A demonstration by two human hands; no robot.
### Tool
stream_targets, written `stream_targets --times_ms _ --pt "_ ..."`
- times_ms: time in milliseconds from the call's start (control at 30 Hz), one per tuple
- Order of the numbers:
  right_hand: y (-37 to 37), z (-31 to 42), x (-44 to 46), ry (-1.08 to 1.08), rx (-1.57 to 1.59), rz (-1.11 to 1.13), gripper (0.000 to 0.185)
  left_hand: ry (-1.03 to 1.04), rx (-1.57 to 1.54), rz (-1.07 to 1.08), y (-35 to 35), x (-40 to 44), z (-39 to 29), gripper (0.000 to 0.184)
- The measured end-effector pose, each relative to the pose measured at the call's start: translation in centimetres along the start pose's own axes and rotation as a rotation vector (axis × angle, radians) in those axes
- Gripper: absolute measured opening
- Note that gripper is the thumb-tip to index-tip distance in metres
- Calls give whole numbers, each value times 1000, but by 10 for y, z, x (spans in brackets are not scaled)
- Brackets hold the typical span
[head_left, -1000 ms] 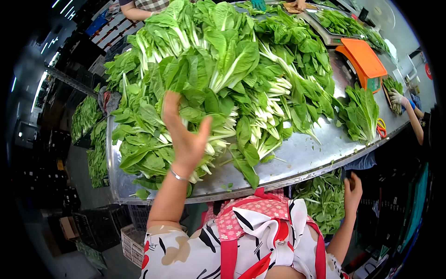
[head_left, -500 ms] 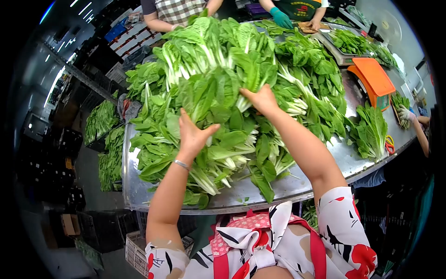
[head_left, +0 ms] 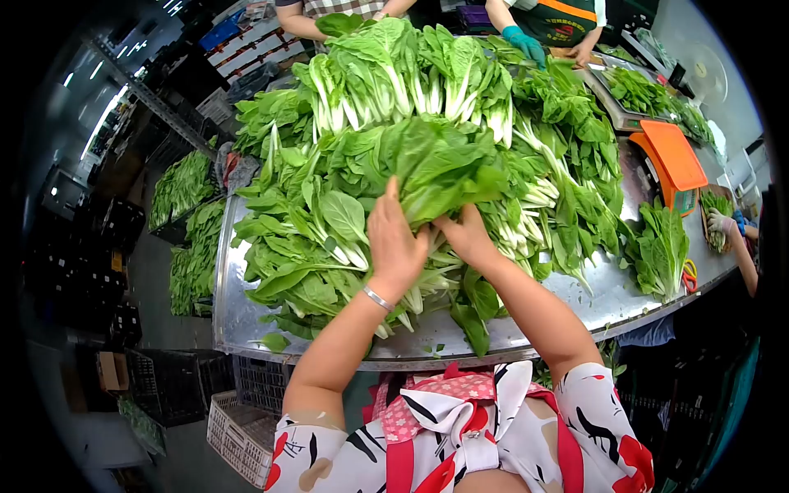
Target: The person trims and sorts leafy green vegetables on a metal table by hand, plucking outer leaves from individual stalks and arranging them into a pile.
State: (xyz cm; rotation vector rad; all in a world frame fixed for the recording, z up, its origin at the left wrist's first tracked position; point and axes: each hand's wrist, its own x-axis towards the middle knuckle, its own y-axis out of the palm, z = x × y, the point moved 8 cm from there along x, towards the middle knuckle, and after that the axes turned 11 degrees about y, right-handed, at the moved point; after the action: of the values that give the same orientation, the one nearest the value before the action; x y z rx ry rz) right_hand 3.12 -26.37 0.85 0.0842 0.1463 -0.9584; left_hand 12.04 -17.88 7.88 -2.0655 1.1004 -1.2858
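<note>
A bunch of leafy greens with broad bright leaves is held between my two hands, above the front of a big heap. My left hand cups its left side, fingers up along the leaves and thumb toward the right hand. On the lower right, my right hand grips the bunch near its base, some fingers hidden under leaves. More greens with white stalks are piled behind and around on the metal table.
An orange-topped scale stands at the right, near scissors and a separate bunch of greens. Across the table are two co-workers, one with a teal glove. A gloved hand shows at far right. Crates sit on the floor.
My hands have come closer together. The left hand moved right and the bunch is now lifted and tilted rightward between them. The view has shifted slightly.
</note>
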Motion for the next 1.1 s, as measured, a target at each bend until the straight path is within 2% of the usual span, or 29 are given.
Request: stream_targets --times_ms 33,67,100,167,200,233,300,333,400,433,467,500,533,567,667,700,767,800,833,900,933,967,1000,1033,1100 --pt "1 9 -12 17 142 15 45 84 -22 -45 -1 -2 -9 77" --pt "2 14 -18 15 139 24 45 167 -45 -90 -3 -3 -17 74" --pt "-4 19 -27 -20 167 -55 41 160 -44 -92 -4 -3 -20 74" --pt "-19 30 -38 -47 194 -132 38 362 -99 -201 -22 2 -48 78" --pt "-25 51 -42 -205 -17 -106 36 394 -108 -209 -28 6 -58 79" --pt "-30 61 -47 -254 -31 -99 36 388 -110 -204 -31 11 -65 79" --pt "-46 76 -54 -287 -47 -108 36 547 -191 -371 -46 15 -93 81" --pt "-55 98 -69 -516 -250 -172 37 544 -222 -349 -42 20 -104 81" --pt "-77 119 -96 -702 -486 -280 39 497 -219 -427 -37 24 -123 81" --pt "-93 117 -92 -534 -160 -200 39 507 -269 -406 -27 25 -136 81" --pt "-108 109 -89 -376 171 -125 38 356 -536 -328 -10 32 -136 81" --pt "-121 102 -92 -313 228 -113 38 198 -789 -237 11 36 -137 80" --pt "-137 99 -100 -311 220 -178 36 125 -895 -161 28 36 -144 79" --pt "-151 98 -107 -311 213 -238 35 136 -921 -140 40 38 -152 79" --pt "-195 95 -129 -244 46 -364 39 -107 -1313 195 108 32 -168 68" --pt "-209 89 -134 -237 44 -387 39 -106 -1327 217 121 28 -174 68" --pt "-232 51 -132 15 39 -365 48 -360 -1499 407 164 7 -182 64" --pt "-246 29 -131 54 -36 -431 53 -402 -1447 538 187 -6 -179 70" --pt "-264 -2 -125 102 -254 -493 56 -400 -1451 560 190 -12 -181 70" --pt "-284 -61 -129 308 -435 -532 61 -784 -1196 581 195 -47 -155 77" --pt "-290 -71 -134 309 -425 -553 61 -723 -1165 612 196 -53 -150 80" --pt "-298 -71 -147 255 -566 -690 57 -669 -1135 639 196 -61 -142 82" --pt "-302 -69 -163 207 -711 -815 52 -603 -1077 622 190 -65 -133 76" --pt "-303 -68 -176 220 -708 -815 52 -610 -1074 633 184 -72 -127 76" --pt "-298 -36 -197 162 -879 -823 37 -486 -1150 592 166 -71 -123 66"
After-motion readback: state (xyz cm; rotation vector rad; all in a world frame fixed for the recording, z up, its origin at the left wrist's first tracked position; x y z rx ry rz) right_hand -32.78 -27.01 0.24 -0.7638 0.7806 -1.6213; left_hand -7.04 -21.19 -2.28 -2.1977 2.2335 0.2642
